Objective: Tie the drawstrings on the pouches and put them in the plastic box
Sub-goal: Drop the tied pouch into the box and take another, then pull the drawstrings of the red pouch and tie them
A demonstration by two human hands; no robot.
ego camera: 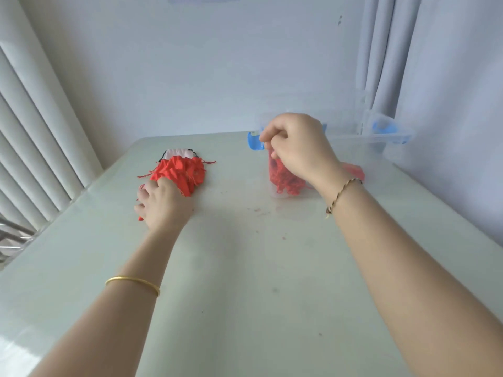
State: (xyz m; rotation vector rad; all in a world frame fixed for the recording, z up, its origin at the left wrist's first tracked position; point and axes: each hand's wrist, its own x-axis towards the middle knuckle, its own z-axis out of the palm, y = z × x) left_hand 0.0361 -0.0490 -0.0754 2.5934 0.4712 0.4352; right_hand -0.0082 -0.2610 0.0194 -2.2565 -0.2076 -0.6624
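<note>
A heap of red drawstring pouches (181, 171) lies on the pale table at the left, with a pink pouch (178, 153) under its far end. My left hand (163, 204) rests on the near edge of the heap, fingers curled over red cloth. A clear plastic box (353, 148) with blue latches stands at the right. My right hand (296, 144) is over the box's near left corner, fingers curled, pinching a red pouch (285, 176) that hangs down inside the box. More red cloth (353, 170) shows in the box behind my wrist.
The glass-topped table (245, 268) spreads wide in front of me. White vertical blinds (32, 131) run along the left, a curtain (394, 50) hangs at the back right, and a plain wall lies behind.
</note>
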